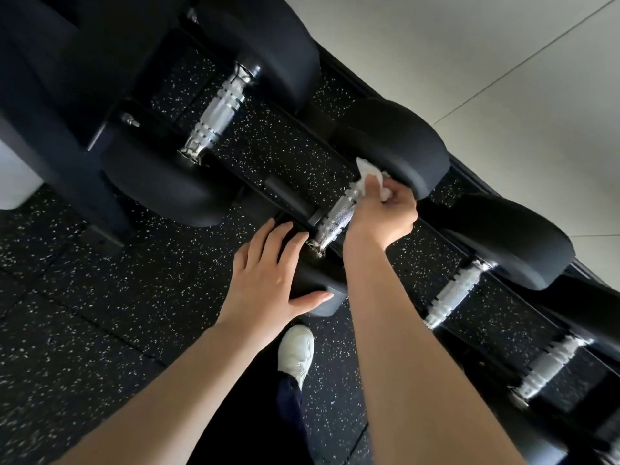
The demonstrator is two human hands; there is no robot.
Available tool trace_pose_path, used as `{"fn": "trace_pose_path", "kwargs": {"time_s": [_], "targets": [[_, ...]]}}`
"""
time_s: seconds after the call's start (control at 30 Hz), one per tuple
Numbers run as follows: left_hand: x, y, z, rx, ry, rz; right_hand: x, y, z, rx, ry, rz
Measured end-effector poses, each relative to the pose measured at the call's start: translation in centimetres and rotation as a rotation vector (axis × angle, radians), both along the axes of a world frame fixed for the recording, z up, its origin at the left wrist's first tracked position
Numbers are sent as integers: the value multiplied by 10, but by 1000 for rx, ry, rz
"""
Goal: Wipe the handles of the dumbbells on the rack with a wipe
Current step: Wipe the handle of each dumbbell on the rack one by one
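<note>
My right hand (382, 213) is closed in a grip around the white wipe (369, 177), pressing it onto the far end of the chrome handle (335, 216) of the middle dumbbell, just beside its far head (396, 142). Part of the wipe sticks out above my fingers and lies against that head. The knurled section of the handle nearer to me is bare and in plain sight.

My left hand (268, 276) lies flat, fingers spread, on the near head (318, 286) of the same dumbbell; its grip is wide and holds nothing, the thumb resting along the head's lower edge.

The dumbbell sits on a dark rack (110, 203) that runs diagonally across the view. A larger dumbbell lies to the left, its chrome handle (221, 109) uncovered. Two further chrome handles show to the right, the nearer one (456, 293) sharp, the farther one (550, 367) blurred.

Below the rack is black speckled rubber floor (100, 313). One white shoe (297, 350) stands on it between my forearms. Pale floor tiles (503, 78) lie beyond the rack.
</note>
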State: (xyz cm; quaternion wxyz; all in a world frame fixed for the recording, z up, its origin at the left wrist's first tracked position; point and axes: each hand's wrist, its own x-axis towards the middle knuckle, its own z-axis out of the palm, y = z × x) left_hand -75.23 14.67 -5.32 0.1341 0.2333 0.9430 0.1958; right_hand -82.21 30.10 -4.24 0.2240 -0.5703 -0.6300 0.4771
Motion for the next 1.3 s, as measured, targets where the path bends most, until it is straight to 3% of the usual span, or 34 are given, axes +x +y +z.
{"fn": "trace_pose_path", "kwargs": {"time_s": [0.13,0.43,0.67,0.8,1.1,1.3], "targets": [[0,1,0,14,4,10,10,6,1,-8,-93,108],[1,3,0,7,-16,39,66,-11,0,51,-285,707],[2,3,-2,64,-14,56,74,0,-2,-78,-331,814],[2,2,-2,82,-30,59,83,4,-12,-194,-338,743],[2,2,-2,90,-46,63,86,4,-20,-436,-161,534],[3,2,-1,109,-47,64,71,14,-14,-589,26,262]]}}
